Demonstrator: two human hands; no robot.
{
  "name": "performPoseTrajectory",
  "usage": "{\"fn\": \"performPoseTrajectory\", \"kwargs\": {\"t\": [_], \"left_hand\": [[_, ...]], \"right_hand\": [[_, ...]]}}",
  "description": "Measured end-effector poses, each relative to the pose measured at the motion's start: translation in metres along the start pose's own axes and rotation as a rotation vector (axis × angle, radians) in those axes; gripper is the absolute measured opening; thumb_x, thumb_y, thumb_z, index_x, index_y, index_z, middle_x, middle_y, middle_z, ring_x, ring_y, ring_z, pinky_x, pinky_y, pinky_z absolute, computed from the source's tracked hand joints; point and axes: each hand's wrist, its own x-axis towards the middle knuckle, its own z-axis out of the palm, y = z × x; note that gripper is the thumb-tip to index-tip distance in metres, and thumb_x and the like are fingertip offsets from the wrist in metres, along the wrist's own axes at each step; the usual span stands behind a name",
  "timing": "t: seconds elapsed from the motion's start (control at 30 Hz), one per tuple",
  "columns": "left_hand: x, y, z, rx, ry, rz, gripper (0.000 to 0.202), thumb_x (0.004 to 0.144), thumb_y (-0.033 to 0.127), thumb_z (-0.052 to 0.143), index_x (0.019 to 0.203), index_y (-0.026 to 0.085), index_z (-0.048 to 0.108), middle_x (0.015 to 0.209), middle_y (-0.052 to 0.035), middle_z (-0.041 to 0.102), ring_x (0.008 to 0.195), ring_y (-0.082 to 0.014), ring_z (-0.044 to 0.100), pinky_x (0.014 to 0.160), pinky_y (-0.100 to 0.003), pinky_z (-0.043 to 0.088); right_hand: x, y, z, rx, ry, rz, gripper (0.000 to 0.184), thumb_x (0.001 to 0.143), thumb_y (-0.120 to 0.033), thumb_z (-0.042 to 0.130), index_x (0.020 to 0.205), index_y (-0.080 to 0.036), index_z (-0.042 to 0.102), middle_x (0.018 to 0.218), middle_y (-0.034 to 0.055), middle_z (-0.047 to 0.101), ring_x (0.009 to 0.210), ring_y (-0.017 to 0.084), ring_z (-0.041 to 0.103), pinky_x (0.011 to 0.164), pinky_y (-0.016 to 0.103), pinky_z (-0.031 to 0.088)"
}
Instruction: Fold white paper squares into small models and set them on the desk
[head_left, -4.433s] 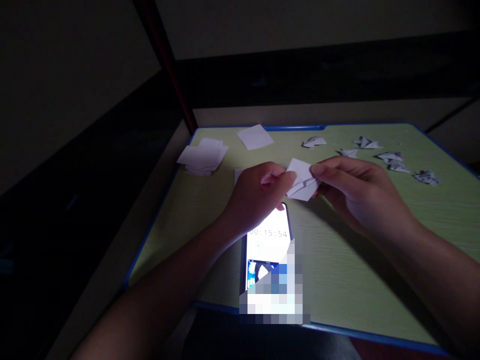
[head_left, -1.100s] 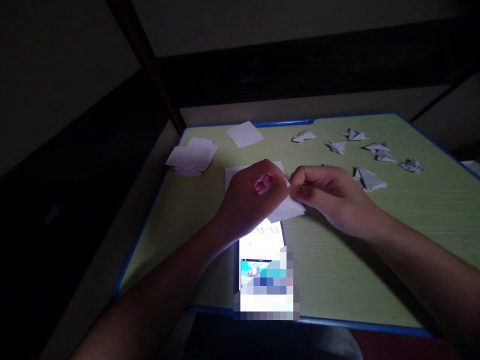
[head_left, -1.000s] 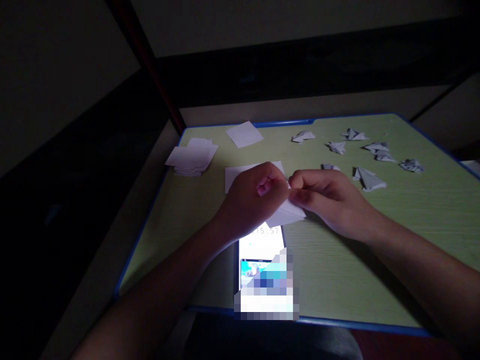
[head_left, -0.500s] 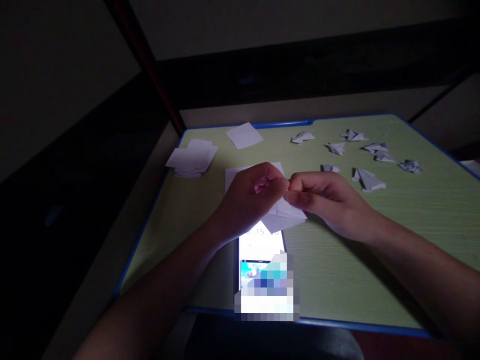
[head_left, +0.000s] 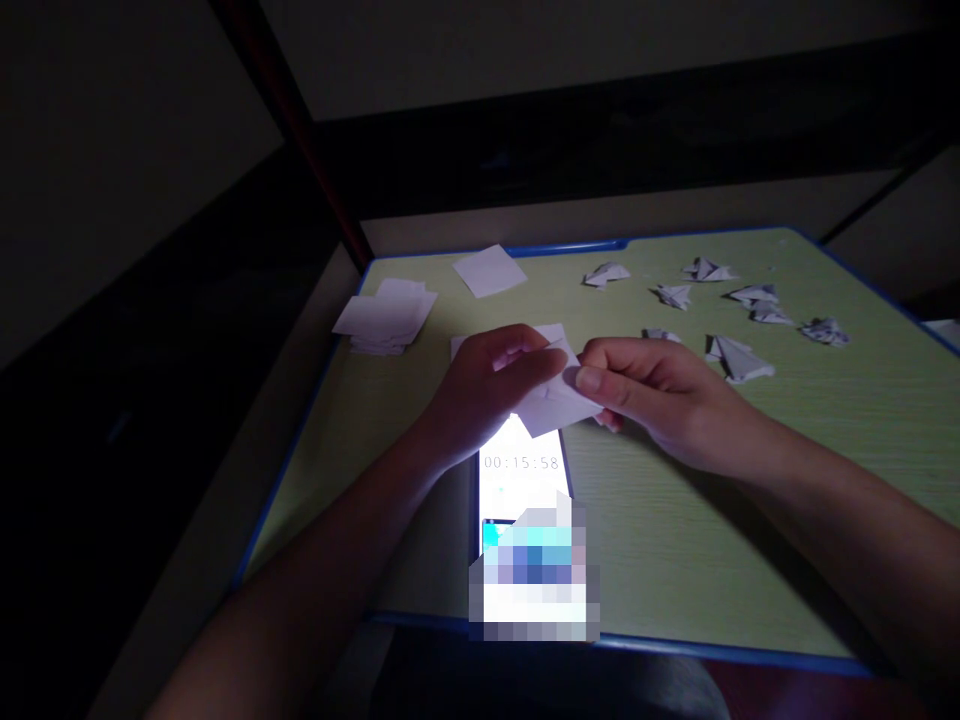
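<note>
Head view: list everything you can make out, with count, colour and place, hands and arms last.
table: one, green with blue edge, centre
phone: one, white lit screen, near table edge, partly pixelated
held paper: one, white, above phone's far end
hidden sheet: at least one, white, behind held paper
stack: one, white, table's far left
loose sheet: one, white, far table edge
folded papers: about eight, white and grey, table's right half
post: one, dark red, upper left
walls: two visible, dark, left and behind
left hand: one, bare, on held paper's left
right hand: one, bare, on held paper's right
forearms: two, bare, lower left and right
</note>
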Motion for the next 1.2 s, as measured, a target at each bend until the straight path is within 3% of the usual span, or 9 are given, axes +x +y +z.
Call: {"fn": "performPoseTrajectory", "kwargs": {"t": [0.3, 0.57, 0.8, 1.0, 1.2], "left_hand": [[-0.0004, -0.004, 0.0008, 0.0, 0.028, -0.012, 0.019, 0.071, 0.034, 0.065, 0.065, 0.018, 0.055, 0.061, 0.0031, 0.054, 0.051, -0.0074, 0.049, 0.044, -0.019, 0.037], [-0.0029, 0.0009, -0.0003, -0.053, -0.09, -0.082, 0.025, 0.075, 0.04, 0.066, 0.069, 0.017, 0.059, 0.057, 0.002, 0.054, 0.048, -0.0085, 0.051, 0.043, -0.021, 0.041], [-0.0031, 0.0018, 0.0016, -0.049, -0.049, -0.092, 0.03, 0.072, 0.045, 0.069, 0.071, 0.016, 0.061, 0.057, 0.0008, 0.059, 0.048, -0.0096, 0.055, 0.045, -0.022, 0.044], [-0.0031, 0.0056, 0.0015, -0.04, -0.139, -0.049, 0.034, 0.075, 0.049, 0.066, 0.081, 0.015, 0.064, 0.072, -0.004, 0.069, 0.052, -0.0092, 0.057, 0.047, -0.022, 0.041], [-0.005, 0.0055, 0.0053, 0.012, -0.036, -0.035, 0.028, 0.075, 0.043, 0.067, 0.076, 0.016, 0.061, 0.066, -0.0012, 0.066, 0.048, -0.0079, 0.054, 0.045, -0.021, 0.039]], "right_hand": [[-0.0018, 0.0047, -0.0008, 0.08, 0.039, 0.017, 0.038, 0.086, -0.046, 0.059, 0.058, -0.02, 0.052, 0.052, -0.0035, 0.046, 0.049, 0.009, 0.041, 0.046, 0.026, 0.027], [-0.0032, 0.0025, -0.0019, 0.147, 0.063, 0.003, 0.034, 0.084, -0.042, 0.063, 0.061, -0.02, 0.052, 0.052, -0.0042, 0.043, 0.05, 0.009, 0.04, 0.046, 0.026, 0.025], [-0.0026, 0.005, -0.002, 0.13, 0.143, -0.029, 0.032, 0.086, -0.038, 0.062, 0.061, -0.02, 0.053, 0.054, -0.0023, 0.047, 0.051, 0.011, 0.041, 0.047, 0.028, 0.026], [0.0, 0.0077, -0.0034, 0.143, 0.226, -0.036, 0.027, 0.086, -0.032, 0.062, 0.062, -0.02, 0.055, 0.056, -0.0015, 0.049, 0.05, 0.011, 0.042, 0.048, 0.028, 0.029], [-0.0011, 0.0089, -0.0043, 0.129, 0.208, -0.042, 0.025, 0.086, -0.028, 0.061, 0.063, -0.019, 0.058, 0.056, -0.0017, 0.051, 0.051, 0.011, 0.044, 0.049, 0.028, 0.029]]}}
